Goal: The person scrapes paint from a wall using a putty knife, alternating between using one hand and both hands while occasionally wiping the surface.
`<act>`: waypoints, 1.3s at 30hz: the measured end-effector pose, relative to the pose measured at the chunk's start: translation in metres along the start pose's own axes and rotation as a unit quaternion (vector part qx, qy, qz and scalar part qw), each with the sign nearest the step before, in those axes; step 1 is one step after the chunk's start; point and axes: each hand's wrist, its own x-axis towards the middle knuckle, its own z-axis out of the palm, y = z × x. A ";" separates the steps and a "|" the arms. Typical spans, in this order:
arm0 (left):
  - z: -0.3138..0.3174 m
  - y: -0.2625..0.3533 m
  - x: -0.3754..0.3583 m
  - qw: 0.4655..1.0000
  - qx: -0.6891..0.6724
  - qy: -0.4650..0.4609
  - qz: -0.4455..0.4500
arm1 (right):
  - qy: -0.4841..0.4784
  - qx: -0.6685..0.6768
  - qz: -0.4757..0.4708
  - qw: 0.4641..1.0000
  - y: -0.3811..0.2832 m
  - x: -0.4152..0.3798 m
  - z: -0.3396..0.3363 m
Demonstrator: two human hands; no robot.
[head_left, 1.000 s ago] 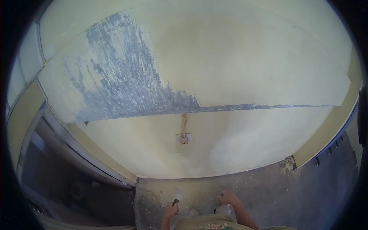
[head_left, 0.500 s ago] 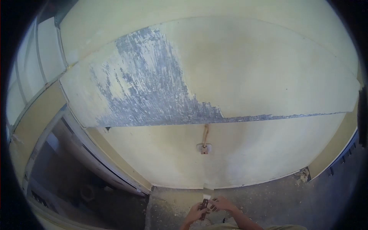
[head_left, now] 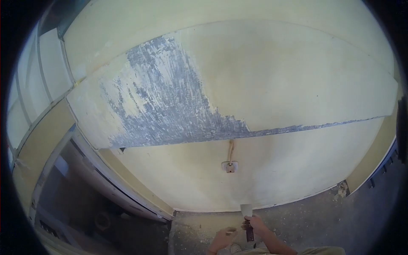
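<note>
**Scraper held close to its blade**

Left hand, loosely open, beside it; scraper upright, blade up; right hand clasping it. Should that grip slip, the edge could nick fingers.

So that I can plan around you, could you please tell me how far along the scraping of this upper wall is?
Partly done, it seems: the grey patch and the thin strip along the lower edge look mostly scraped. The scraper is in the right hand, away from that surface. Left, likely: pale streaks in the patch and the pale coating to its right.
</note>
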 end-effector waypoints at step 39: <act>-0.171 0.350 0.051 0.856 -0.273 0.191 0.395 | -0.089 -0.291 -0.573 0.761 -0.346 -0.233 0.203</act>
